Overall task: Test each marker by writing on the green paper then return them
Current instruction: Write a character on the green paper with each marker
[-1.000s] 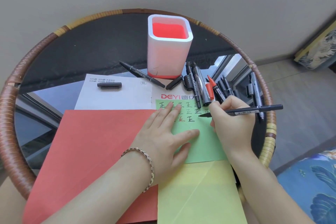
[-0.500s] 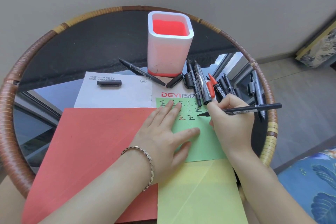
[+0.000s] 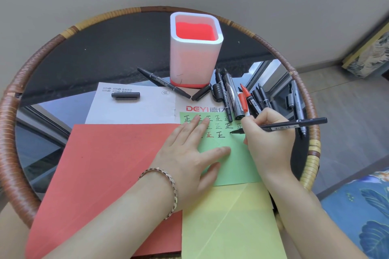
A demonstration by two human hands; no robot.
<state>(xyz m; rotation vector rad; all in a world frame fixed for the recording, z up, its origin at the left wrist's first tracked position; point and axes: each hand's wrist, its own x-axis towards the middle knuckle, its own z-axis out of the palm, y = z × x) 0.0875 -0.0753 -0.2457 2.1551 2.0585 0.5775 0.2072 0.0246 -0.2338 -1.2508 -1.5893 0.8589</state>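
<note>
The green paper [image 3: 233, 160] lies on the round table, with rows of black and red written characters near its top edge. My left hand [image 3: 189, 151] rests flat on it, fingers straight. My right hand [image 3: 267, 136] grips a black marker [image 3: 294, 125], whose tip touches the paper to the right of the third row of characters. A white pen holder with a red inside [image 3: 196, 48] stands behind. Several loose markers [image 3: 233, 94] lie to its right, one with a red tip [image 3: 245, 92]. Another black marker [image 3: 163, 83] lies to the left of the holder.
A red sheet [image 3: 101, 174] and a yellow sheet [image 3: 227, 223] overlap in front. A white printed sheet [image 3: 134, 109] carries a black marker cap [image 3: 125, 95]. The dark glass table has a woven rim [image 3: 12, 124]. Floor and patterned cushions show at the right.
The marker tip has stayed on the green paper, shifting only slightly. My left hand has kept pressing the sheet.
</note>
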